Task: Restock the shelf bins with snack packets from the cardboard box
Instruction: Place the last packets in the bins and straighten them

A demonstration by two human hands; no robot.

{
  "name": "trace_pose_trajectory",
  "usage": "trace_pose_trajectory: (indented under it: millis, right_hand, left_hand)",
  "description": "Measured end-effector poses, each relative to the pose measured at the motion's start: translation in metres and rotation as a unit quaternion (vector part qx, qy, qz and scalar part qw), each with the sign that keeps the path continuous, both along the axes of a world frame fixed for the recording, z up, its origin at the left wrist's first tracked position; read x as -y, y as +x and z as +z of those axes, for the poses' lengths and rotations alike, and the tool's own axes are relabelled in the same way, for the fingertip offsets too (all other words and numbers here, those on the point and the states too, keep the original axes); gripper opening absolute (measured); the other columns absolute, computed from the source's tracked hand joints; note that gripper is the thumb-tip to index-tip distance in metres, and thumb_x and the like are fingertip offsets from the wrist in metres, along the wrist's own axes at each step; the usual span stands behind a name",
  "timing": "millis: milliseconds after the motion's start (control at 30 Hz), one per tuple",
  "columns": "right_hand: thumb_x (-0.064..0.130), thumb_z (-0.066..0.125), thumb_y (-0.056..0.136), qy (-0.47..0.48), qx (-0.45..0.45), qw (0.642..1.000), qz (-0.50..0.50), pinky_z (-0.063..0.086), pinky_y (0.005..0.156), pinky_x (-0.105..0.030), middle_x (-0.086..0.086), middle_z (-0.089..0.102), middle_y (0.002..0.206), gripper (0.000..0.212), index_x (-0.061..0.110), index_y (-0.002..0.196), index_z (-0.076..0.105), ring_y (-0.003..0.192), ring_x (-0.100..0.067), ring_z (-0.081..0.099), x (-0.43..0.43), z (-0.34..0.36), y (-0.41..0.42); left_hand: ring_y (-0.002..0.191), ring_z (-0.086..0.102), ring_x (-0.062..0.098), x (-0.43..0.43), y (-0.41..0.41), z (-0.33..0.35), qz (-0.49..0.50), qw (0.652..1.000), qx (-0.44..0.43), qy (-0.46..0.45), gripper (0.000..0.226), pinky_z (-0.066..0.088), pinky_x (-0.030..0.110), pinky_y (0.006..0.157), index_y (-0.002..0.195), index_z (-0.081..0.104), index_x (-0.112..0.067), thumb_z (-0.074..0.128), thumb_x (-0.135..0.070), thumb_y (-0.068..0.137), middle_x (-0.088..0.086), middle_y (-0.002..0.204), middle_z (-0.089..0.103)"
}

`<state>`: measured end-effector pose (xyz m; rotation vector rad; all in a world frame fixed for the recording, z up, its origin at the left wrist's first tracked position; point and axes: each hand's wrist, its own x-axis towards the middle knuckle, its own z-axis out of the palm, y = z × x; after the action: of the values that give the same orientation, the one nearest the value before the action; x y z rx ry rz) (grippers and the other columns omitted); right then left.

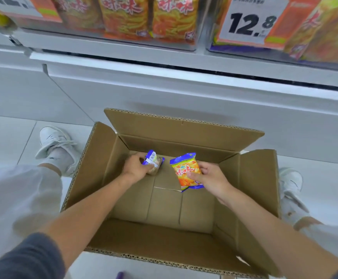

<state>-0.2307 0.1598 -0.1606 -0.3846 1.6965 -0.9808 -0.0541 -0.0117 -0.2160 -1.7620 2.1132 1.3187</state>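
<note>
Orange snack packet [186, 174] low inside the cardboard box [256, 178], pinched by the right hand [210, 179]; a blue-ended packet [154, 161] beside it, left hand [134, 166] curled round it. We saw no others in the box. We judged this the pick-up step; next, lift both clear towards the shelf bins [111, 42] above the box

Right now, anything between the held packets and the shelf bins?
Only the box's raised far flap stands between the blue packet in the left hand, the orange packet in the right hand, and the shelf bins.
</note>
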Motion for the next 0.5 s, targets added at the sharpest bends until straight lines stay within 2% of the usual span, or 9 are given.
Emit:
trace_pose_trajectory:
  millis: [33, 100, 200, 267, 333, 400, 467, 500]
  right_hand:
    - [0.005, 0.073, 0.084, -0.003, -0.011, 1.000, -0.001, 0.056, 0.074, -0.020, -0.011, 0.073, 0.105, 0.031, 0.003, 0.114, 0.064, 0.089, -0.017, 0.071, -0.001, 0.003, 0.001]
    - [0.003, 0.072, 0.084, -0.029, -0.051, 0.998, -0.008, 0.055, 0.072, -0.017, -0.011, 0.072, 0.104, 0.028, 0.003, 0.111, 0.064, 0.088, -0.016, 0.068, -0.002, 0.014, 0.004]
    - [0.010, 0.074, 0.084, -0.080, -0.163, 0.983, -0.022, 0.049, 0.073, -0.011, 0.010, 0.069, 0.099, 0.031, 0.017, 0.110, 0.059, 0.089, -0.003, 0.065, -0.002, 0.037, 0.015]
    - [0.016, 0.075, 0.083, -0.104, -0.207, 0.973, -0.011, 0.050, 0.080, -0.016, 0.014, 0.067, 0.101, 0.035, 0.021, 0.112, 0.056, 0.093, 0.000, 0.064, -0.003, 0.055, 0.021]
    - [0.016, 0.074, 0.084, -0.129, -0.208, 0.970, 0.005, 0.051, 0.085, -0.022, 0.009, 0.068, 0.106, 0.038, 0.018, 0.116, 0.055, 0.097, -0.006, 0.065, -0.005, 0.076, 0.024]
    - [0.013, 0.073, 0.086, -0.161, -0.181, 0.970, -0.017, 0.051, 0.085, -0.023, 0.003, 0.068, 0.109, 0.037, 0.014, 0.118, 0.054, 0.095, -0.007, 0.066, -0.006, 0.102, 0.022]
    - [0.006, 0.068, 0.089, -0.189, -0.139, 0.971, -0.042, 0.053, 0.079, -0.019, -0.002, 0.068, 0.108, 0.031, 0.009, 0.118, 0.056, 0.087, -0.001, 0.067, -0.006, 0.131, 0.018]
    - [0.004, 0.065, 0.091, -0.199, -0.119, 0.972, -0.047, 0.053, 0.075, -0.017, -0.003, 0.068, 0.106, 0.028, 0.007, 0.118, 0.056, 0.084, 0.000, 0.067, -0.006, 0.144, 0.017]
  left_hand:
    - [0.087, 0.060, 0.023, -0.002, 0.000, 0.009, 0.025, 0.998, -0.040, 0.037, 0.033, 0.048, 0.032, 0.071, 0.089, 0.058, -0.015, 0.080, -0.028, 0.069, 0.001, 0.094, 0.064]
    - [0.095, 0.066, 0.026, -0.010, 0.002, 0.031, 0.080, 0.987, -0.098, 0.099, 0.037, 0.057, 0.041, 0.079, 0.087, 0.051, -0.014, 0.080, -0.028, 0.067, 0.006, 0.104, 0.066]
    - [0.101, 0.066, 0.024, -0.028, 0.003, 0.074, 0.108, 0.970, -0.166, 0.142, 0.029, 0.060, 0.038, 0.078, 0.097, 0.051, -0.011, 0.074, -0.020, 0.083, 0.007, 0.113, 0.064]
    - [0.105, 0.067, 0.024, -0.043, 0.000, 0.110, 0.123, 0.943, -0.227, 0.208, 0.032, 0.060, 0.037, 0.077, 0.110, 0.055, -0.009, 0.067, -0.029, 0.089, 0.007, 0.116, 0.066]
    - [0.103, 0.068, 0.026, -0.055, -0.001, 0.148, 0.131, 0.900, -0.307, 0.279, 0.028, 0.060, 0.036, 0.078, 0.113, 0.061, -0.011, 0.054, -0.032, 0.097, 0.008, 0.113, 0.069]
    - [0.099, 0.067, 0.026, -0.062, 0.001, 0.175, 0.114, 0.899, -0.341, 0.252, 0.023, 0.058, 0.032, 0.080, 0.115, 0.061, -0.010, 0.050, -0.022, 0.100, 0.013, 0.111, 0.069]
    - [0.094, 0.063, 0.023, -0.065, 0.002, 0.199, 0.070, 0.921, -0.343, 0.169, 0.024, 0.050, 0.027, 0.074, 0.120, 0.058, -0.012, 0.057, -0.016, 0.097, 0.012, 0.106, 0.067]
    - [0.093, 0.061, 0.019, -0.067, 0.001, 0.212, 0.051, 0.930, -0.339, 0.135, 0.029, 0.046, 0.027, 0.075, 0.122, 0.057, -0.016, 0.062, -0.019, 0.094, 0.008, 0.104, 0.066]
